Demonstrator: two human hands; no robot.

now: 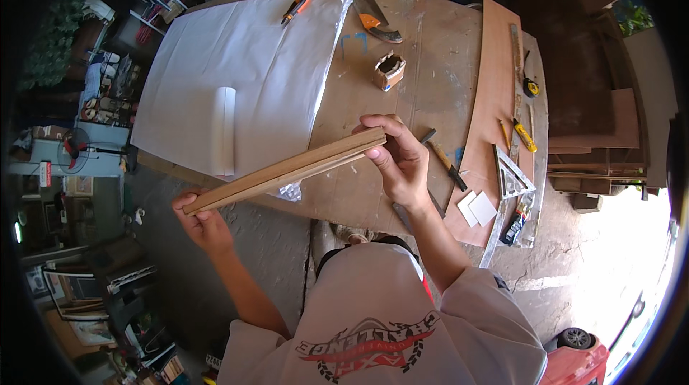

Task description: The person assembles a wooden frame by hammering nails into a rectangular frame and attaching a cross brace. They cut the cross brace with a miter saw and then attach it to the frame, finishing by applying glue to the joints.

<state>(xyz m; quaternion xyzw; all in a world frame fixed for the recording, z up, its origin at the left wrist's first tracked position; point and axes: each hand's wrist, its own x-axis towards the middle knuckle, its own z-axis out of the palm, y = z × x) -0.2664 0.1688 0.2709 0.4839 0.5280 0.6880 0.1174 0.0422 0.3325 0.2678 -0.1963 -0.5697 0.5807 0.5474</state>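
Observation:
Between my two hands a bundle of long, light-brown wooden strips is held up at a slant, its right end higher in the picture. My left hand grips the lower left end, with the thumb beneath. Around the other end close the thumb and fingers of my right hand. The strips lie flat against each other along most of their length; exactly how many there are I cannot tell. Under them are the near edge of the workbench and a white sheet with a white roll on it.
A small cardboard box stands mid-bench, near a handsaw and pliers. To the right lie a hammer, a set square, white tiles, a yellow cutter, a tape measure and a plywood strip.

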